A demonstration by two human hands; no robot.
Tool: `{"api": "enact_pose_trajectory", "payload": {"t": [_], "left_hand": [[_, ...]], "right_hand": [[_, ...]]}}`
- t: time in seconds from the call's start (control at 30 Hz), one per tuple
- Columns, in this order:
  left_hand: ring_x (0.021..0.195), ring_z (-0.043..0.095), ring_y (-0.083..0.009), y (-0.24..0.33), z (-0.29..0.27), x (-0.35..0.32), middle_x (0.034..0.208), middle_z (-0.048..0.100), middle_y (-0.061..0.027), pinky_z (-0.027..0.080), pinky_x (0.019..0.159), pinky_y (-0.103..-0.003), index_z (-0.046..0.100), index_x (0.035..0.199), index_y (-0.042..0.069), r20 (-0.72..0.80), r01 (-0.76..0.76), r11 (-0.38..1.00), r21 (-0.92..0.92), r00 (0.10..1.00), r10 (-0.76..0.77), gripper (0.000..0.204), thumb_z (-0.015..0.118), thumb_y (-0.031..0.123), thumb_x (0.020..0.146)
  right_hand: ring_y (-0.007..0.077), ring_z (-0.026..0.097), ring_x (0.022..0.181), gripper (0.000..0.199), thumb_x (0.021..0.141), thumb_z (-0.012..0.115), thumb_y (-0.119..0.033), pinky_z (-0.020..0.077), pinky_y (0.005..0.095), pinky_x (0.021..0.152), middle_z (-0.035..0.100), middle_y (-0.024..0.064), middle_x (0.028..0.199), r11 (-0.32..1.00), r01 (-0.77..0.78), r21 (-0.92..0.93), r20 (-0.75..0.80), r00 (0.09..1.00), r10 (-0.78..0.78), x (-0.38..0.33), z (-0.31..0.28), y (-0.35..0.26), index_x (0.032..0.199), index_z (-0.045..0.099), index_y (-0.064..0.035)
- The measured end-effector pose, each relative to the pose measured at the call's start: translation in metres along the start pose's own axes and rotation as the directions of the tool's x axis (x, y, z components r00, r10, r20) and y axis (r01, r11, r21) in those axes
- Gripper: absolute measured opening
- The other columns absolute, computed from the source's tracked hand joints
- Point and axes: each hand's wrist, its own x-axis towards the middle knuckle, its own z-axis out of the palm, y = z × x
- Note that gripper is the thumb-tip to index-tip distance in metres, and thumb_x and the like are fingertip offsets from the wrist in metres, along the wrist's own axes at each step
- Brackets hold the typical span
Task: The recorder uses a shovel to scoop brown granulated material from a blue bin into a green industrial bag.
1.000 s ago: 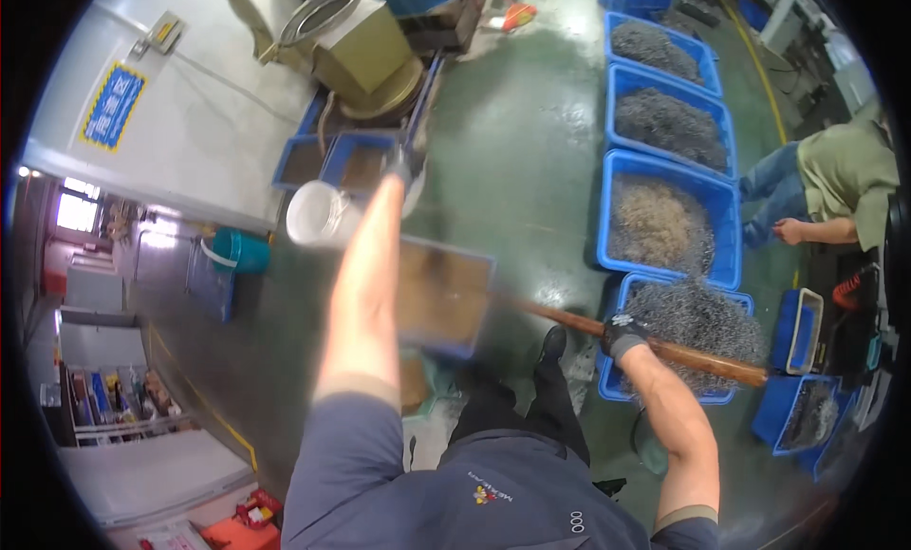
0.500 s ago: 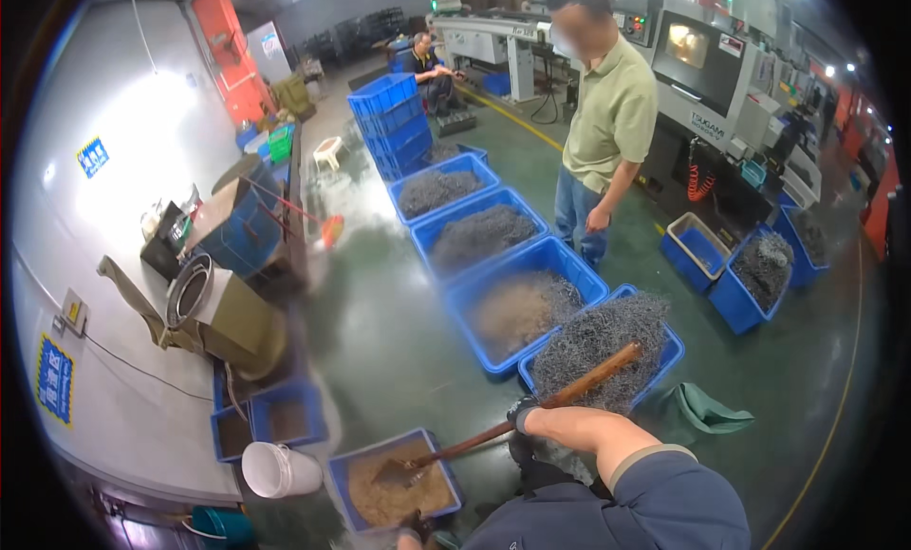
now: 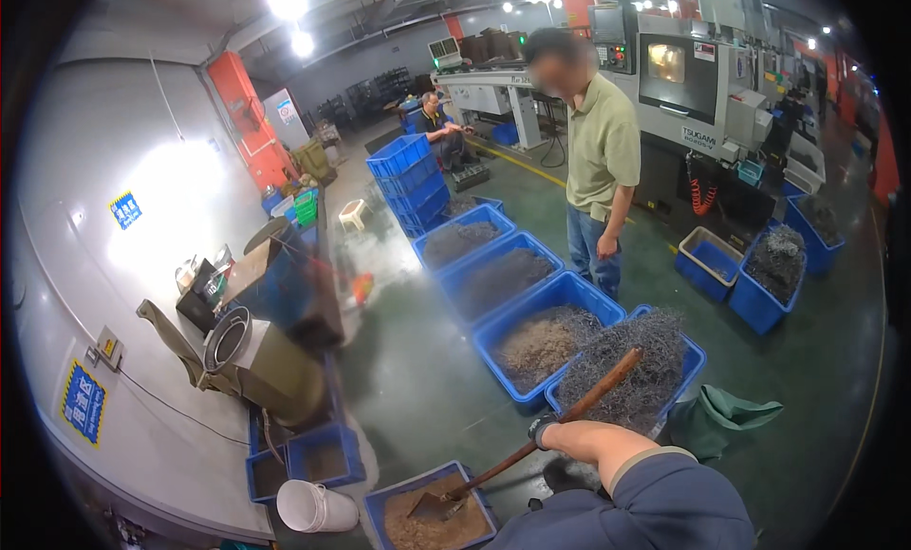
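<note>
My right hand (image 3: 542, 431), in a dark glove, is closed around the wooden handle of a shovel (image 3: 600, 387). The handle slants from upper right to lower left. Its blade rests in tan, grainy material (image 3: 465, 525) inside a low blue tub (image 3: 377, 508) at the lower edge. Just beyond my forearm stands a blue bin (image 3: 696, 362) heaped with curly grey metal shavings (image 3: 626, 365). My left hand is out of view.
A blue bin (image 3: 520, 391) of tan and grey material heads a row of shavings bins. A white bucket (image 3: 313, 507) stands left of the tub. A green cloth sack (image 3: 726, 419) lies to the right. One person (image 3: 603, 151) stands beyond the bins; another person (image 3: 438, 130) sits farther back.
The view has tilted up, so the scene sits lower and farther right. My left hand, seen before at the lower edge, has left the picture. The blade stays in the tub.
</note>
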Motion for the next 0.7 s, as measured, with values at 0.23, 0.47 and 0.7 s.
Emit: {"api": "enact_pose_trajectory", "payload": {"t": [0.23, 0.47, 0.7], "left_hand": [[0.113, 0.043, -0.0177, -0.017, -0.012, -0.012, 0.121, 0.051, -0.0017, 0.037, 0.088, -0.034, 0.048, 0.120, 0.026, -0.034, -0.016, 0.995, 0.103, 0.999, 0.020, 0.037, 0.044, 0.043, 0.088], [0.115, 0.043, -0.0195, -0.007, -0.013, -0.016, 0.123, 0.049, -0.0032, 0.037, 0.089, -0.036, 0.046, 0.122, 0.024, -0.033, -0.052, 0.987, 0.154, 0.998, 0.058, 0.038, 0.043, 0.042, 0.089], [0.116, 0.042, -0.0213, 0.016, -0.010, -0.021, 0.125, 0.048, -0.0047, 0.037, 0.091, -0.037, 0.044, 0.125, 0.022, -0.013, -0.115, 0.974, 0.194, 0.993, 0.120, 0.040, 0.043, 0.041, 0.089]], "right_hand": [[0.0256, 0.064, 0.099, 0.030, 0.075, 0.061, -0.017, 0.0519, 0.0391, 0.081, 0.066, 0.0074, 0.107, 0.998, 0.020, -0.060, 0.062, 0.998, -0.016, 0.001, -0.009, 0.005, 0.104, 0.069, -0.0141], [0.0248, 0.063, 0.101, 0.032, 0.076, 0.060, -0.017, 0.0513, 0.0388, 0.083, 0.066, 0.0073, 0.109, 0.999, 0.032, -0.043, 0.093, 0.995, -0.028, 0.008, -0.013, 0.009, 0.107, 0.068, -0.0141], [0.0229, 0.064, 0.099, 0.030, 0.074, 0.066, -0.016, 0.0523, 0.0370, 0.080, 0.067, 0.0047, 0.107, 0.999, 0.015, -0.030, 0.111, 0.994, -0.012, 0.025, 0.003, 0.019, 0.104, 0.069, -0.0160]]}}
